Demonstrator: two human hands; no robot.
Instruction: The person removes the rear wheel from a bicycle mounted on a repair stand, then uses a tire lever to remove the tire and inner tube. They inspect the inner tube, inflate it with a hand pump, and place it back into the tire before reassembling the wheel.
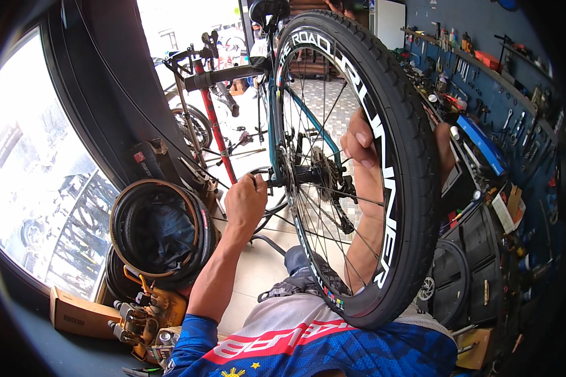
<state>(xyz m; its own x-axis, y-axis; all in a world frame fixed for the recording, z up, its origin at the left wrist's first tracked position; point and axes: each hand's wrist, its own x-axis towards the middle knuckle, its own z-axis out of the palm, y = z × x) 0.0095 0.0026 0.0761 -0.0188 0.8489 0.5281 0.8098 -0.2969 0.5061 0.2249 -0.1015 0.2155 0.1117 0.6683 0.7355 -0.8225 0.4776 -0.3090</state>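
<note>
A bicycle wheel (415,188) with a black tyre and a white-lettered black rim stands upright before me, at the rear of a teal bicycle frame (271,119). My left hand (246,196) is closed in a fist beside the axle end, left of the hub; whatever its fingers hold is hidden. Through the spokes shows my right hand (361,141), its fingers gripping the wheel at the rim, with part of the hand visible past the tyre's right side. The sprocket cassette (324,173) sits on the hub, and the rear derailleur (339,210) hangs below it.
Spare tyres (160,232) are stacked at the left, above a yellow compressor-like machine (154,311) and a cardboard box (82,314). A red stand post (215,125) rises behind the frame. Along the right wall hang tools (512,125), with a blue box (481,144) near them.
</note>
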